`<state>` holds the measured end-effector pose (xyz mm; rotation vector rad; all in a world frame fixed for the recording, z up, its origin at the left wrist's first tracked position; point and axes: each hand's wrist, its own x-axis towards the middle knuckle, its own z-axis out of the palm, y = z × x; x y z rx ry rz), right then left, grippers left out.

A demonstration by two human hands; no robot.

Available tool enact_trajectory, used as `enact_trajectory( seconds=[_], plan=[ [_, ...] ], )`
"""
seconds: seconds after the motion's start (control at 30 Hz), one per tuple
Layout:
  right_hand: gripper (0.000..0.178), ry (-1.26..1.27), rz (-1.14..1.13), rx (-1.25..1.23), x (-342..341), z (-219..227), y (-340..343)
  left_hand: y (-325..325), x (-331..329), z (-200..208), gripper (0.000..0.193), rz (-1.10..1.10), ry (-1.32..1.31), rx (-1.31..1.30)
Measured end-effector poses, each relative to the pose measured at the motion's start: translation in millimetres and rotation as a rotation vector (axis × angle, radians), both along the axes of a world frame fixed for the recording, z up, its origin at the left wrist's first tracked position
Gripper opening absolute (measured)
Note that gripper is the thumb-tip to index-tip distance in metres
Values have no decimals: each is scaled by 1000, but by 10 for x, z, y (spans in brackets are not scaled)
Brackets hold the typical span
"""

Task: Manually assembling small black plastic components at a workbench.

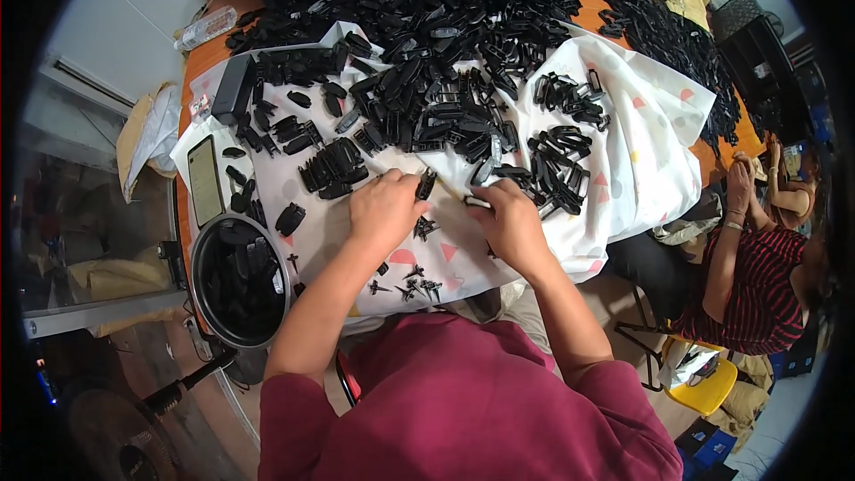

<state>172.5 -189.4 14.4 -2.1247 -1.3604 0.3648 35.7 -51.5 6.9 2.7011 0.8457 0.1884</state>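
Note:
My left hand is closed, pinching a small black plastic part between thumb and fingers above the patterned white cloth. To its right, my right hand is also closed, with the fingertips on a thin black frame-like part. The fingers partly hide that piece. Small black pointed pieces lie between the hands, and more such pieces are near the front edge. A row of black oblong parts sits just beyond my left hand. Loose black frames are heaped beyond my right.
A large pile of black parts covers the back of the table. At left are a phone, a black box and a metal bowl holding black pieces. A plastic bottle lies farther back. Another person sits at right.

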Motion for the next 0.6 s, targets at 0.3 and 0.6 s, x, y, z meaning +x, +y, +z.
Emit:
enact_trajectory(
  seconds=[0.3, 0.6],
  plan=[
    [22, 1247, -1, 236, -19, 120, 179, -182, -59, 92, 31, -69, -559, -271],
    [27, 932, -216, 572, -360, 211, 141, -444, -100, 204, 40, 233, -874, -1351]
  ],
)
